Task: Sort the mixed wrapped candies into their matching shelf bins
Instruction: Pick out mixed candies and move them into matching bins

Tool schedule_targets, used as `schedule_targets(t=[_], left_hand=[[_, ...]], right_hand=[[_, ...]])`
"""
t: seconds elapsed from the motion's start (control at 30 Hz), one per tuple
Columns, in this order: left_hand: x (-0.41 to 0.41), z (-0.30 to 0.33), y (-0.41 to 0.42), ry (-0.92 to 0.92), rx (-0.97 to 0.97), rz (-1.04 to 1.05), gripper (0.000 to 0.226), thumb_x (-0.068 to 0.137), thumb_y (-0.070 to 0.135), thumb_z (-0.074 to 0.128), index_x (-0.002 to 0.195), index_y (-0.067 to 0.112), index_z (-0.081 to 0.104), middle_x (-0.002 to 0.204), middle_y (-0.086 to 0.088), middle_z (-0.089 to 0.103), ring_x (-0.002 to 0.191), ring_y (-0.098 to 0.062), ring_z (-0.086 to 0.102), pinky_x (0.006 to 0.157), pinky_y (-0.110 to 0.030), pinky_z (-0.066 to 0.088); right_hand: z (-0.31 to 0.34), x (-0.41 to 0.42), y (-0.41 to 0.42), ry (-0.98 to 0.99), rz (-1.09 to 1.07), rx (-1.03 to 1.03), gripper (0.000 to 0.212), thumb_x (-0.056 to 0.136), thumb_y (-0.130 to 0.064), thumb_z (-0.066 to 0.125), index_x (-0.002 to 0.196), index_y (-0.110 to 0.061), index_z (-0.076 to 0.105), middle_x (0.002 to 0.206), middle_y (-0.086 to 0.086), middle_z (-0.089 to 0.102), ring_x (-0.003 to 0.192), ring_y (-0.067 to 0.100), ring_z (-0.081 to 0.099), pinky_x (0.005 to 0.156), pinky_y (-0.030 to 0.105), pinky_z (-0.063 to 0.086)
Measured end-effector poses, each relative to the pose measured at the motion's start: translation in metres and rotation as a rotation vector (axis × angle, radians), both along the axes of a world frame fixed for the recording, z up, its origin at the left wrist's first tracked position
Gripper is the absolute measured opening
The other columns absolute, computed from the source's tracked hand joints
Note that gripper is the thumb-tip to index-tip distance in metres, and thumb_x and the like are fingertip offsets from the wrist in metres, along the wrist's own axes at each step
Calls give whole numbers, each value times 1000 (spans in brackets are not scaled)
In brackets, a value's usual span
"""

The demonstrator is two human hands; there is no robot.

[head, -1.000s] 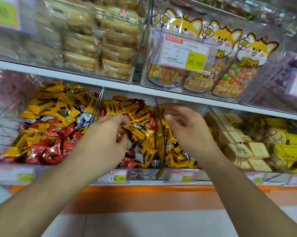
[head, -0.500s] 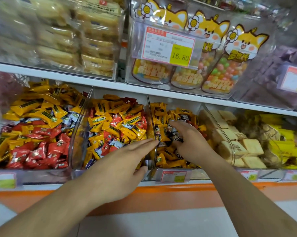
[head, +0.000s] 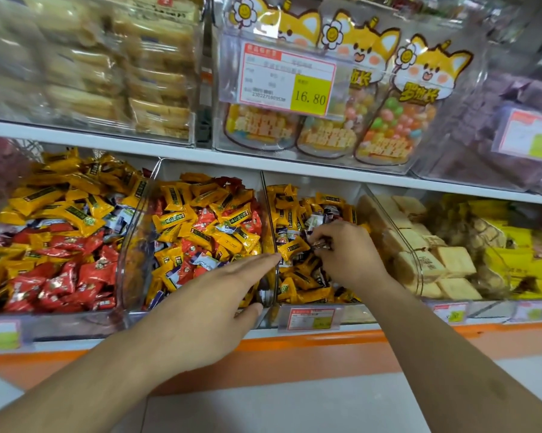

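Three clear shelf bins hold wrapped candies. The left bin (head: 129,245) has yellow ones at the back and red ones (head: 60,276) in front. The middle bin (head: 268,214) mixes yellow, red and white-blue candies (head: 207,226). The third bin (head: 313,318) holds mostly yellow candies with some dark ones. My right hand (head: 347,254) is inside the third bin, fingers pinched on a small dark-wrapped candy (head: 321,244). My left hand (head: 213,301) lies flat and open, fingers together, over the front of the middle bin, fingertips at the divider.
A bin of pale square cakes (head: 444,264) and a bin of yellow packets (head: 513,245) stand to the right. Price tags (head: 313,318) line the shelf front. Above, the upper shelf (head: 263,164) carries wrapped pastries and fox-printed candy jars (head: 397,120).
My left hand left the middle bin's pile, flattened and slid right toward the divider. My right hand dropped into the third bin and closed on a dark candy. The view moved closer.
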State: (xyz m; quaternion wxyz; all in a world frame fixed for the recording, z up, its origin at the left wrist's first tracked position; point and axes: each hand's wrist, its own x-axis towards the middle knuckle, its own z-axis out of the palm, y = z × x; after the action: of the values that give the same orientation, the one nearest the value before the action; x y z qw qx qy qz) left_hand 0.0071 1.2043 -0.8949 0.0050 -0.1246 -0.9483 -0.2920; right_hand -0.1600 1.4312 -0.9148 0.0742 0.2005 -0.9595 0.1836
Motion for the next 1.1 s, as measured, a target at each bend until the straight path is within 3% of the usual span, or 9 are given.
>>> schedule_targets(t=[0.17,0.33,0.47,0.57,0.67,0.8,0.93,1.0,1.1], left_hand=[[1,4,-3,-4,36,23,71,104,40,51,155,59,5,161,39,9,149,9,13,118,-17,18],[-5,15,-13,63,44,180,56,104,29,54,153,44,33,156,23,37,141,-5,40,114,-27,39],[-7,26,-32,119,96,367,41,100,19,57,136,40,55,131,14,61,109,0,59,84,-17,50],[-5,28,-41,136,123,434,38,99,20,58,129,42,58,122,13,63,81,-1,60,58,-7,39],[1,28,-39,156,101,401,39,99,18,58,132,39,58,128,14,61,94,-5,59,73,-14,41],[4,22,-29,153,50,271,45,99,18,58,136,43,52,142,27,48,121,1,53,98,-10,37],[5,24,-7,140,22,101,52,103,20,51,148,45,42,147,36,34,131,19,25,92,10,9],[7,28,2,117,35,64,54,105,21,48,152,43,35,139,39,25,120,25,13,88,12,4],[7,26,9,104,49,55,56,105,25,46,154,45,29,143,39,24,128,21,19,88,12,4]], right_hand=[[18,9,8,-37,-96,-221,17,91,-17,80,101,-30,79,103,-13,74,84,-2,63,62,0,39],[44,30,-1,-128,-117,-478,17,90,-30,81,104,-37,76,97,-15,73,85,1,71,69,24,54],[55,61,-43,-183,102,-555,21,92,-23,79,107,-38,78,98,-14,76,88,4,73,76,31,62],[61,76,-67,-259,267,-468,32,96,-31,74,125,-45,71,112,-18,73,98,1,70,88,32,61],[65,70,-60,-296,292,-453,39,101,-28,69,134,-49,64,123,-22,69,104,7,71,92,37,61],[53,50,-24,-128,70,-381,34,99,-6,65,101,-38,75,105,-20,71,96,-4,65,82,23,56],[27,43,-12,-193,64,-123,26,93,-9,71,93,-33,81,92,-22,73,87,-9,65,68,0,45],[19,42,-15,-214,104,-34,23,93,-16,73,103,-35,81,97,-20,74,90,-4,66,69,2,47],[11,36,-19,-192,137,-15,22,92,-25,77,111,-36,79,101,-17,75,92,1,66,76,12,51]])
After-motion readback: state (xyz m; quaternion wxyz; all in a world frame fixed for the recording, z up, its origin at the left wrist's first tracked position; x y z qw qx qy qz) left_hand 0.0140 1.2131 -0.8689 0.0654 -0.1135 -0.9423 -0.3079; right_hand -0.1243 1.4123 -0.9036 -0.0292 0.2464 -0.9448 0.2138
